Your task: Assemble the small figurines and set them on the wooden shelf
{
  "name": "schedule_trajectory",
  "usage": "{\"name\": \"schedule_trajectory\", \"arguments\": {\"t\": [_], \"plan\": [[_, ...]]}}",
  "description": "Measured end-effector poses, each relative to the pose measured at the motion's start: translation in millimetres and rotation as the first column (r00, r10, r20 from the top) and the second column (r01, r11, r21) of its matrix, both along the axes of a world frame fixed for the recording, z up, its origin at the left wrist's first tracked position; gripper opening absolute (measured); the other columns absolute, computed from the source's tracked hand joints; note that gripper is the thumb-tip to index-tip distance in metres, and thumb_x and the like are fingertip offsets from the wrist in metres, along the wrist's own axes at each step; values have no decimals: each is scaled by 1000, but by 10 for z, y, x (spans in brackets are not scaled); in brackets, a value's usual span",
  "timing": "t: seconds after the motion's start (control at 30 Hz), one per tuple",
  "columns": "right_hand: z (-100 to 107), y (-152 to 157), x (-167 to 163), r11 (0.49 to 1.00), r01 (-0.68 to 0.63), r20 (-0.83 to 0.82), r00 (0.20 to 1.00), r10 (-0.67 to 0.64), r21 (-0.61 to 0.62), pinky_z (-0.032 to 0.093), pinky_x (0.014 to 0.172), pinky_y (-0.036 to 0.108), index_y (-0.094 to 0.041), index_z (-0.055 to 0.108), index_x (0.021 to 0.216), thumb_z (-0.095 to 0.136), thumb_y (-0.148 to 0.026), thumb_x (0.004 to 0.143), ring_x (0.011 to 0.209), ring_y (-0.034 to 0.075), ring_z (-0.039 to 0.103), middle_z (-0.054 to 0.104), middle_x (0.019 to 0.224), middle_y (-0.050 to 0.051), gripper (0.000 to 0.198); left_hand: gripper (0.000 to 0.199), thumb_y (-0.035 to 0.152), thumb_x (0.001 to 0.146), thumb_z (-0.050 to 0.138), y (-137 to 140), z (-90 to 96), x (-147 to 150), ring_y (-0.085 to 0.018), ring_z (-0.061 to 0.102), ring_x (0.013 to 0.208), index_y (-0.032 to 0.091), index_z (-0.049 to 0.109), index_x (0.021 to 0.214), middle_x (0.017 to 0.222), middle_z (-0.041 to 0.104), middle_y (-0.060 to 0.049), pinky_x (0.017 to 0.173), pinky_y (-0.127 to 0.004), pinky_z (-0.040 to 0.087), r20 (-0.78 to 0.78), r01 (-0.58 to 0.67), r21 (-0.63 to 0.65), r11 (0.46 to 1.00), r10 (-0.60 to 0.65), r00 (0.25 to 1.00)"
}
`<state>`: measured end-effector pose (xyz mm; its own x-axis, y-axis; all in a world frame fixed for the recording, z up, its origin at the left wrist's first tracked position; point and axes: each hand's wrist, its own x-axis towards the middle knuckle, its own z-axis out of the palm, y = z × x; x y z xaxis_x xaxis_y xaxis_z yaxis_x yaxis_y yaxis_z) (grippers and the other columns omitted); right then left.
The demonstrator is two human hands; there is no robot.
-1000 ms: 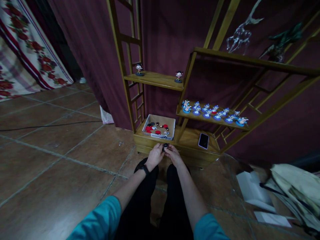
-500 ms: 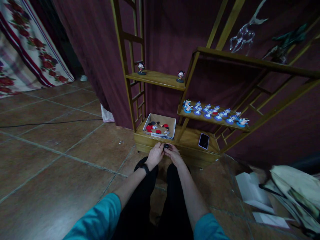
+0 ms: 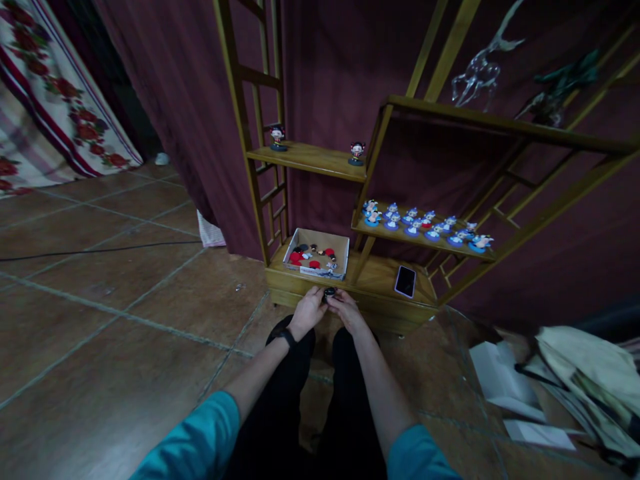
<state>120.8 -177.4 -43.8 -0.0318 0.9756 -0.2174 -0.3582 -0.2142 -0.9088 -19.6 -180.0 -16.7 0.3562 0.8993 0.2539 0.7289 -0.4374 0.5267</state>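
Note:
Between both hands, just in front of the low cabinet, is a small dark figurine part (image 3: 329,292), mostly covered by fingers. My left hand (image 3: 309,311) has its fingers closed on its left side. From the right, my right hand (image 3: 344,309) pinches the same piece. Beyond them an open cardboard box (image 3: 326,241) sits on the cabinet top, with red discs (image 3: 297,257) and small figurine pieces (image 3: 332,265) in it. Two finished-looking figurines, one at the left (image 3: 277,137) and one at the right (image 3: 357,153), stand on the shelf above.
A phone (image 3: 405,281) lies on the cabinet top (image 3: 376,273). Several blue and white figurines (image 3: 413,228) line the right shelf. Higher up stands a clear deer ornament (image 3: 477,77). White boxes (image 3: 505,380) and a pale bag (image 3: 590,367) are on the floor at right.
The camera view has shifted slightly. Both hands stay together on the dark piece, which shows a little more between the fingers.

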Motion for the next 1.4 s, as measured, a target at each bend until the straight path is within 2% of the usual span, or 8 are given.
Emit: {"name": "schedule_trajectory", "arguments": {"t": [0.27,0.7,1.07,1.4], "plan": [[69,-74,3,997,-24,-11,1000,25,79,48,76,29,-26,60,96,70,-35,63,92,16,60,65,98,0,36,21,25,78,53,11,10,8,-17,56,86,18,57,98,94,53,-6,74,-25,44,31,-17,-16,1000,17,999],[-11,22,-1,998,59,19,998,-59,-19,50,68,29,-22,61,89,70,-43,59,72,14,62,67,89,2,38,21,25,78,52,33,-9,-1,-16,56,80,18,57,97,90,53,-5,72,-26,44,121,32,-40,999,-27,992],[19,14,7,995,80,22,997,-79,-54,50,67,28,-22,60,89,69,-47,60,68,12,62,68,85,2,39,22,20,77,53,24,68,3,-17,56,85,16,58,98,91,54,-6,76,-28,43,145,47,-93,995,-33,989],[23,23,8,995,90,-6,996,-90,-45,50,67,29,-22,59,86,68,-46,61,66,12,62,67,81,1,37,24,18,76,53,39,42,-6,-16,55,85,17,59,99,92,54,-5,77,-28,43,188,65,-88,994,-47,981]]}}
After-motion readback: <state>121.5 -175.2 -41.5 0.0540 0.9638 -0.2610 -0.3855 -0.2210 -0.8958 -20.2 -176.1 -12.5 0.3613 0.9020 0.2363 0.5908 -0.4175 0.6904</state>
